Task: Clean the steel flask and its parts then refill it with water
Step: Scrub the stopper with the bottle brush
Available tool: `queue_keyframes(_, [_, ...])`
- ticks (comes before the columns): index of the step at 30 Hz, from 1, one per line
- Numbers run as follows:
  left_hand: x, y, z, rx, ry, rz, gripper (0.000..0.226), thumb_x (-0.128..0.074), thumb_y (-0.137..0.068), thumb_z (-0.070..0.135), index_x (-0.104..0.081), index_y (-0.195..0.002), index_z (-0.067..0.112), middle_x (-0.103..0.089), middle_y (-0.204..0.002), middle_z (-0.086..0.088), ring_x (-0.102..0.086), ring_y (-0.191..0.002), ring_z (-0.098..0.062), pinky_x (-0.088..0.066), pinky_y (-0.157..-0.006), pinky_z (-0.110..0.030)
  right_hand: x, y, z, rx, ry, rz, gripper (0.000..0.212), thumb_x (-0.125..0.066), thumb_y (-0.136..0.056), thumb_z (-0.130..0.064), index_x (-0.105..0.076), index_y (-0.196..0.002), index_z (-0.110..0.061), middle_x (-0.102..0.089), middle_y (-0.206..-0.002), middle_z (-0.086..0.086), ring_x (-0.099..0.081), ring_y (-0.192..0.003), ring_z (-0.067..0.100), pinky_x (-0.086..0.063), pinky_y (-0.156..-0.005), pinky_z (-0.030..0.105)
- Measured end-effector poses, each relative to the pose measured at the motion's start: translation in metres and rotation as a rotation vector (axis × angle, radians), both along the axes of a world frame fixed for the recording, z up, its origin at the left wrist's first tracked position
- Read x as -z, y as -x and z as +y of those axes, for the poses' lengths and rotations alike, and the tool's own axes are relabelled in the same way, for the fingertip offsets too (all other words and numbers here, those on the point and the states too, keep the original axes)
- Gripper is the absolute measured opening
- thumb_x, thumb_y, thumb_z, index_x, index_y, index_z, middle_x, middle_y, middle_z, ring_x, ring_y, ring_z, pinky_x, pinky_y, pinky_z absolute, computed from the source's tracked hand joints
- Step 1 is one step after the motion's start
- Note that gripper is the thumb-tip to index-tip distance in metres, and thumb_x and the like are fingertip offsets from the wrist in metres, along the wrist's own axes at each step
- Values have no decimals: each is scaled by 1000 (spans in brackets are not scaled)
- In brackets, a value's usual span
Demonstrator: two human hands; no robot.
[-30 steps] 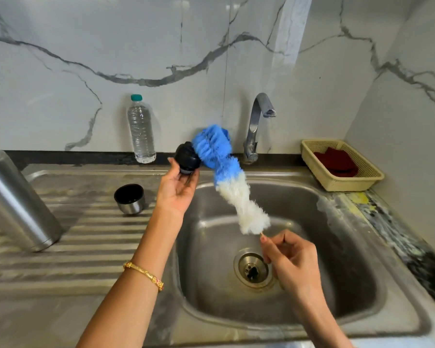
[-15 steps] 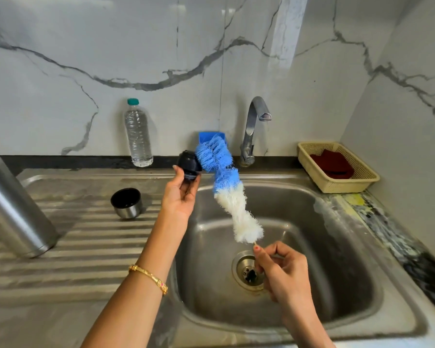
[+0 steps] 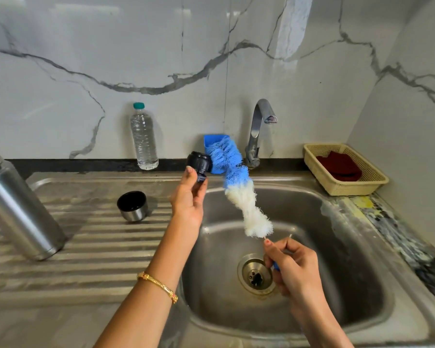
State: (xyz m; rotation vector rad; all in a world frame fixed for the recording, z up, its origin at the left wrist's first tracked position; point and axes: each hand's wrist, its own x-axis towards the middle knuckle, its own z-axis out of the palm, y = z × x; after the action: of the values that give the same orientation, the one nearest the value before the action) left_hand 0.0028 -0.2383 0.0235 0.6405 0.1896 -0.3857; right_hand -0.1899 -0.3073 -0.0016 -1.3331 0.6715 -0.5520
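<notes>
A black round flask stopper (image 3: 199, 164) is pinched by the left hand (image 3: 189, 197) above the steel sink (image 3: 362, 247); one blue-and-white bottle brush (image 3: 239, 187) is gripped by the right hand (image 3: 294, 270), touching it. One steel flask (image 3: 18, 209) and one steel cup (image 3: 133, 205) are stood on the bench (image 3: 86, 259); one plastic water bottle (image 3: 143, 139) is behind.

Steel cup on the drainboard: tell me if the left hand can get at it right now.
Probably not: the left hand holds the black stopper. Nothing blocks the steel cup.

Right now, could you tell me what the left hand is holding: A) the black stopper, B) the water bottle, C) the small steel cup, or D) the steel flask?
A: the left hand pinches the black stopper against the blue end of the brush, while the flask, bottle and cup stand untouched.
</notes>
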Motion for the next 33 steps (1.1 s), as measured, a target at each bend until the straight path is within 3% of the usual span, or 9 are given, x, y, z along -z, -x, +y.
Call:
queue_keyframes(3, [1, 5, -5, -3, 1, 11, 17, -57, -89, 12, -58, -104, 3, -60, -96, -6, -58, -90, -13, -54, -79, -20, -2, -3, 2, -11, 11, 16, 35, -61, -88, -10, -48, -56, -7, -46, -45, 2, -23, -30, 7, -16, -34, 11])
queue_keyframes(5, [3, 0, -4, -58, 6, 26, 24, -58, -89, 10, -58, -111, 1, -60, -92, -5, -58, -88, -14, -56, -70, -19, -3, 1, 7, -36, 1, 6, 35, -60, -88, -7, -46, -56, -6, -44, -46, 5, -23, -29, 7, -16, -34, 9])
queue_keyframes(7, [4, -3, -3, -56, 4, 21, 11, -58, -88, 8, -60, -98, 4, -60, -90, -6, -58, -86, -15, -56, -59, -18, -3, 3, 10, -30, 0, -8, 36, -60, -87, -5, -46, -55, -5, -43, -45, 7, -24, -28, 6, -16, -33, 8])
queue_keyframes(9, [2, 3, -5, -8, -1, 7, 2, -57, -89, 8, -58, -87, 8, -59, -90, -6, -57, -87, -13, -56, -60, -17, -1, -2, 3, 13, 33, 10, 37, -62, -87, -8, -48, -52, -8, -46, -48, 7, -25, -30, 6, -17, -33, 10])
queue_keyframes(13, [-2, 13, -6, 59, 46, -15, 4, -55, -90, 9, -55, -93, 8, -58, -95, -7, -58, -88, -14, -57, -62, -19, 5, -7, -1, 15, 11, 46, 37, -62, -87, -9, -48, -53, -9, -48, -47, 4, -25, -31, 6, -17, -33, 11])
queue_keyframes(18, [-8, 9, 0, 95, 71, -105, 40, -48, -94, 6, -44, -133, 15, -56, -97, -5, -56, -88, -14, -54, -76, -29, 9, 4, 8, 22, -24, 19, 34, -61, -87, -9, -48, -56, -6, -44, -48, 8, -25, -29, 7, -17, -35, 8])
queue_keyframes(24, [-10, 17, 3, 307, -173, -249, 21, -49, -94, 14, -51, -113, 22, -61, -97, -5, -58, -86, -15, -50, -78, -25, 4, -9, 3, 76, 85, -6, 31, -62, -87, -11, -51, -58, -6, -47, -48, 2, -24, -32, 5, -18, -33, 12])
queue_keyframes(28, [-13, 14, 7, 324, -226, -198, 12, -56, -90, 16, -57, -99, 23, -61, -91, -7, -55, -77, -13, -44, -61, -16, 4, -9, 0, 103, 170, -18, 31, -63, -86, -10, -52, -57, -6, -49, -44, -1, -30, -30, 1, -22, -33, 11])
queue_keyframes(33, [-20, 11, 9, 383, -206, -149, 27, -62, -85, 17, -54, -109, 8, -62, -93, -11, -60, -82, -17, -53, -69, -23, 12, -6, -1, 102, 304, 9, 31, -64, -85, -10, -53, -57, -4, -51, -41, 0, -34, -33, 3, -27, -37, 13])
